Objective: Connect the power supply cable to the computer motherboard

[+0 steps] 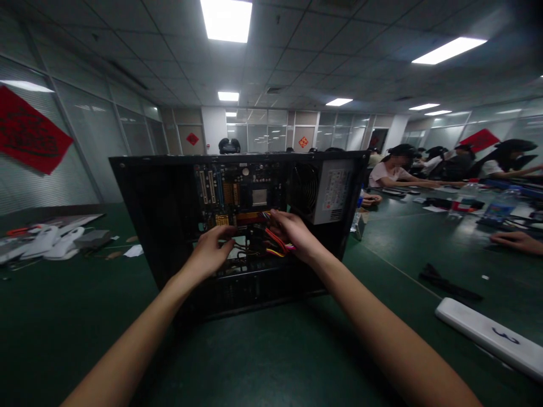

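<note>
Computer case [254,288] stands open at center frame on a green table [237,356]. Far left, a red sign [31,133] carries blurred characters. The left hand [211,249] reaches inside, thumb and fingers parted; the right hand [298,234] curls over colored cables [278,240], its grip impossible to tell. Beyond, the power supply's [335,192] label is illegible; lower right, a white bar [479,328] shows a sideways "3."

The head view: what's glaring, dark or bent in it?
In the head view, the nearest ceiling light glares white; the case is mostly dark inside; its sides slant inward downward, probably wide-lens distortion; the top right corner darkens.
</note>
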The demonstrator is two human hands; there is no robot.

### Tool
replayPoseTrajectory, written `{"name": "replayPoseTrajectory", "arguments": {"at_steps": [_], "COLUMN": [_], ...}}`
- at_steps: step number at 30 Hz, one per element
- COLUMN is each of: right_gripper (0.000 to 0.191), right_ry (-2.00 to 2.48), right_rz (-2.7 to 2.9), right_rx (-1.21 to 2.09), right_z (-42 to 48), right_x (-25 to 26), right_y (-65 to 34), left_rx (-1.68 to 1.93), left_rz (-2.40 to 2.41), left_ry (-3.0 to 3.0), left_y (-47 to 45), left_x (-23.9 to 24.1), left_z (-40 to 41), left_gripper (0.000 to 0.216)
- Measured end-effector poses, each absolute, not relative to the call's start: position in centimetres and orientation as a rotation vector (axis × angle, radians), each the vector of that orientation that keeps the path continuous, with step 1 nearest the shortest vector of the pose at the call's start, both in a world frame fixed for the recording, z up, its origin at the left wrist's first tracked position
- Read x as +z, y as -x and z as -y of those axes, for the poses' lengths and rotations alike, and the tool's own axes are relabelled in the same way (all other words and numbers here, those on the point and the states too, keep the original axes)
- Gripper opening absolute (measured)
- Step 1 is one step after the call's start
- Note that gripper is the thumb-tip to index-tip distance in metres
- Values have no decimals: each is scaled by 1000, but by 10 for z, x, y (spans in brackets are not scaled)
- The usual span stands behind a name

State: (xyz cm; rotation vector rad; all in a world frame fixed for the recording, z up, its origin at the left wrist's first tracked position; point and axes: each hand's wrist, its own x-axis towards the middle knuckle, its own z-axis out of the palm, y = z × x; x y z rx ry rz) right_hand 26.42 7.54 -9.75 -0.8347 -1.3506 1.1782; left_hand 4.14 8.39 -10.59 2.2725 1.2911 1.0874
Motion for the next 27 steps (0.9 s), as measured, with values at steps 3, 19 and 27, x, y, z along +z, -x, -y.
{"name": "replayPoseTrajectory", "arguments": {"at_steps": [3,19,27], "right_gripper": [53,18,33], "right_ry": [840,1116,856], "right_rz": [1382,1779,2152], "right_rx": [1162,250,624], "right_z": [-78,-77,-56], "right_x": [-106,-130,-122], "right_y": [-260,-248,-249], "left_rx": [1044,669,785], "left_rz": [-1084,-826,-914], "left_ry": [-2284,-2155,-2064], "left_y": [-45,-46,-43], "left_x": [-104,-103,-108], "left_z": [-76,-70,-75], "left_gripper": [39,32,44]}}
